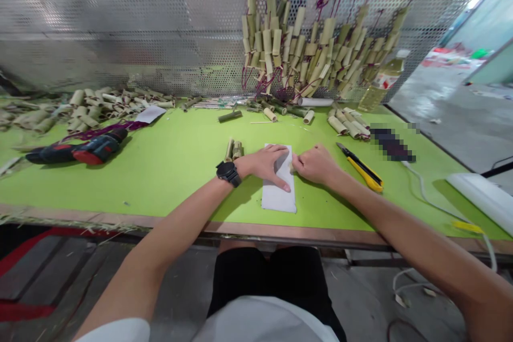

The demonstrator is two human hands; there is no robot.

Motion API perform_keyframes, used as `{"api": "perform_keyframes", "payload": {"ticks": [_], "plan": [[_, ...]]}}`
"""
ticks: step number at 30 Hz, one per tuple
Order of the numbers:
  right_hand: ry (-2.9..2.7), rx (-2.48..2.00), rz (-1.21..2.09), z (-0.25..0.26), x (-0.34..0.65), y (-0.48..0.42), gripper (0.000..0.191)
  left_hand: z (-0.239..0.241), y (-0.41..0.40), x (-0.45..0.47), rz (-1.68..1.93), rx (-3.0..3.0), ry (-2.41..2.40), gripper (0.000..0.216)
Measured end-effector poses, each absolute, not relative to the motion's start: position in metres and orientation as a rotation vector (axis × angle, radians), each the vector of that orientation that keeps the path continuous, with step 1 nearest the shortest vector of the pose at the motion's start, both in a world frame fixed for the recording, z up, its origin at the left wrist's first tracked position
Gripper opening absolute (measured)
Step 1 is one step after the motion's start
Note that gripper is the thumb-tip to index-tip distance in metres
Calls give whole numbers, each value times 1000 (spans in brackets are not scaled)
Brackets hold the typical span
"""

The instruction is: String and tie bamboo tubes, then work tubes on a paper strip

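Note:
A white sheet of paper [276, 197] lies on the green tabletop in front of me. My left hand [266, 163], with a black watch [228, 172] on the wrist, rests on the sheet with fingers and thumb spread. Closed at the paper's right edge is my right hand [315, 163]; its fingertips press together, and whatever they may hold is too small to make out. Two short bamboo pieces [233, 149] stand just beyond my left wrist. A yellow utility knife [363, 171] lies to the right of my right hand.
Bamboo strings [276, 37] hang on the perforated metal panel. Cut bamboo [92, 109] is heaped at the back left, near a cordless drill [96, 148]. An oil bottle [380, 85], a bamboo bundle [348, 123], a blurred-out dark object [390, 143] and a white cable [425, 192] are on the right.

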State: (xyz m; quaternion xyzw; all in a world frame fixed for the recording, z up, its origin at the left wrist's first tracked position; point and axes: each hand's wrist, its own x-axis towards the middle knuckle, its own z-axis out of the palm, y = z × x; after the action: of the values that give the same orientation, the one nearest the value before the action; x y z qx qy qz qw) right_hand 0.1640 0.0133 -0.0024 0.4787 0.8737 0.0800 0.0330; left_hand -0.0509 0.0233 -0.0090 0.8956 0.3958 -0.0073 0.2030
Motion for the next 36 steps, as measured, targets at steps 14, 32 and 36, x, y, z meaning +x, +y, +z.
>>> {"api": "perform_keyframes", "payload": {"ticks": [14, 32, 36], "plan": [[2703, 1469, 239, -2, 164, 15, 72, -9, 23, -51, -2, 2509, 1100, 141], [2626, 1699, 283, -7, 159, 15, 72, -9, 23, -51, -23, 2484, 1115, 141], [2586, 1850, 311, -10, 158, 31, 71, -13, 25, -51, -13, 2495, 1122, 143]]}}
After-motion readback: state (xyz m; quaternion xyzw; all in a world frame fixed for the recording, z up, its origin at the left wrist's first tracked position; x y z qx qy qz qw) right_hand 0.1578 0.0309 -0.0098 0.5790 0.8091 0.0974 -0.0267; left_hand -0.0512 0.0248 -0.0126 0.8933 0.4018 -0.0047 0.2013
